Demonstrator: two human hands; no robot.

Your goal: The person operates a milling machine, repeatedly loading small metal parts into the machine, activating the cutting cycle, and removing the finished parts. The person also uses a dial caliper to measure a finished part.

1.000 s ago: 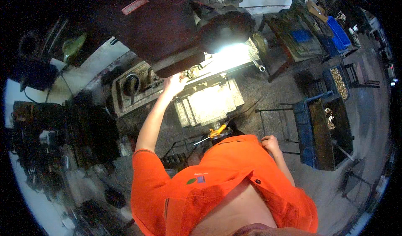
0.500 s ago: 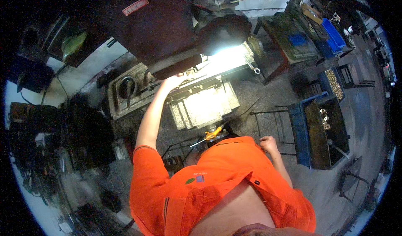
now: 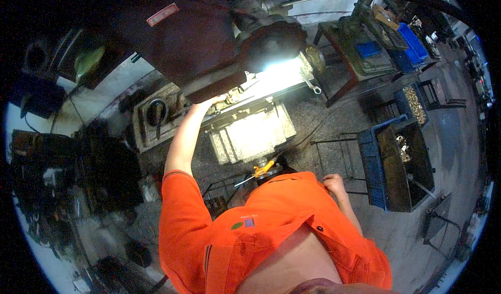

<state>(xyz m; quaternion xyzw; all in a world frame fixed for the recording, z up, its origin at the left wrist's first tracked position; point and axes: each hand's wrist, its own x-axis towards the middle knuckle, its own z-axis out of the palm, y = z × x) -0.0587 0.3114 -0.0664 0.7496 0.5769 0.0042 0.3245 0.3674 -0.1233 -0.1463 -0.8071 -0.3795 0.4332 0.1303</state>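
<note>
- Orange cloth is seen across the lower middle, worn as a short-sleeved shirt (image 3: 276, 202).
- The left hand (image 3: 210, 103) is stretched forward over a long metal table (image 3: 282, 85), its fingers bent toward a small metal fixture (image 3: 233, 95). Because the fingertips are partly hidden, it cannot be told how far the hand is opened or whether anything is gripped.
- The fixture is set on the table, close by the lower edge of a dark red machine head (image 3: 182, 48).
- The right hand (image 3: 334, 183) is held low beside the shirt, well apart from the table, with its fingers loosely curled; whether something is held inside cannot be told.
- At the table's right end a wrench (image 3: 314, 89) is seen, its ring end jutting past the front edge; at the left end a dark ring-shaped part (image 3: 156, 111) is laid.
- Between the shirt and a brightly lit stepped block (image 3: 250, 134), a yellow-handled tool (image 3: 263, 169) is placed.
- Farther right, metal pieces (image 3: 403, 148) are held in a dark box (image 3: 389, 161), beside which a blue bin (image 3: 371, 163) is stood.
</note>
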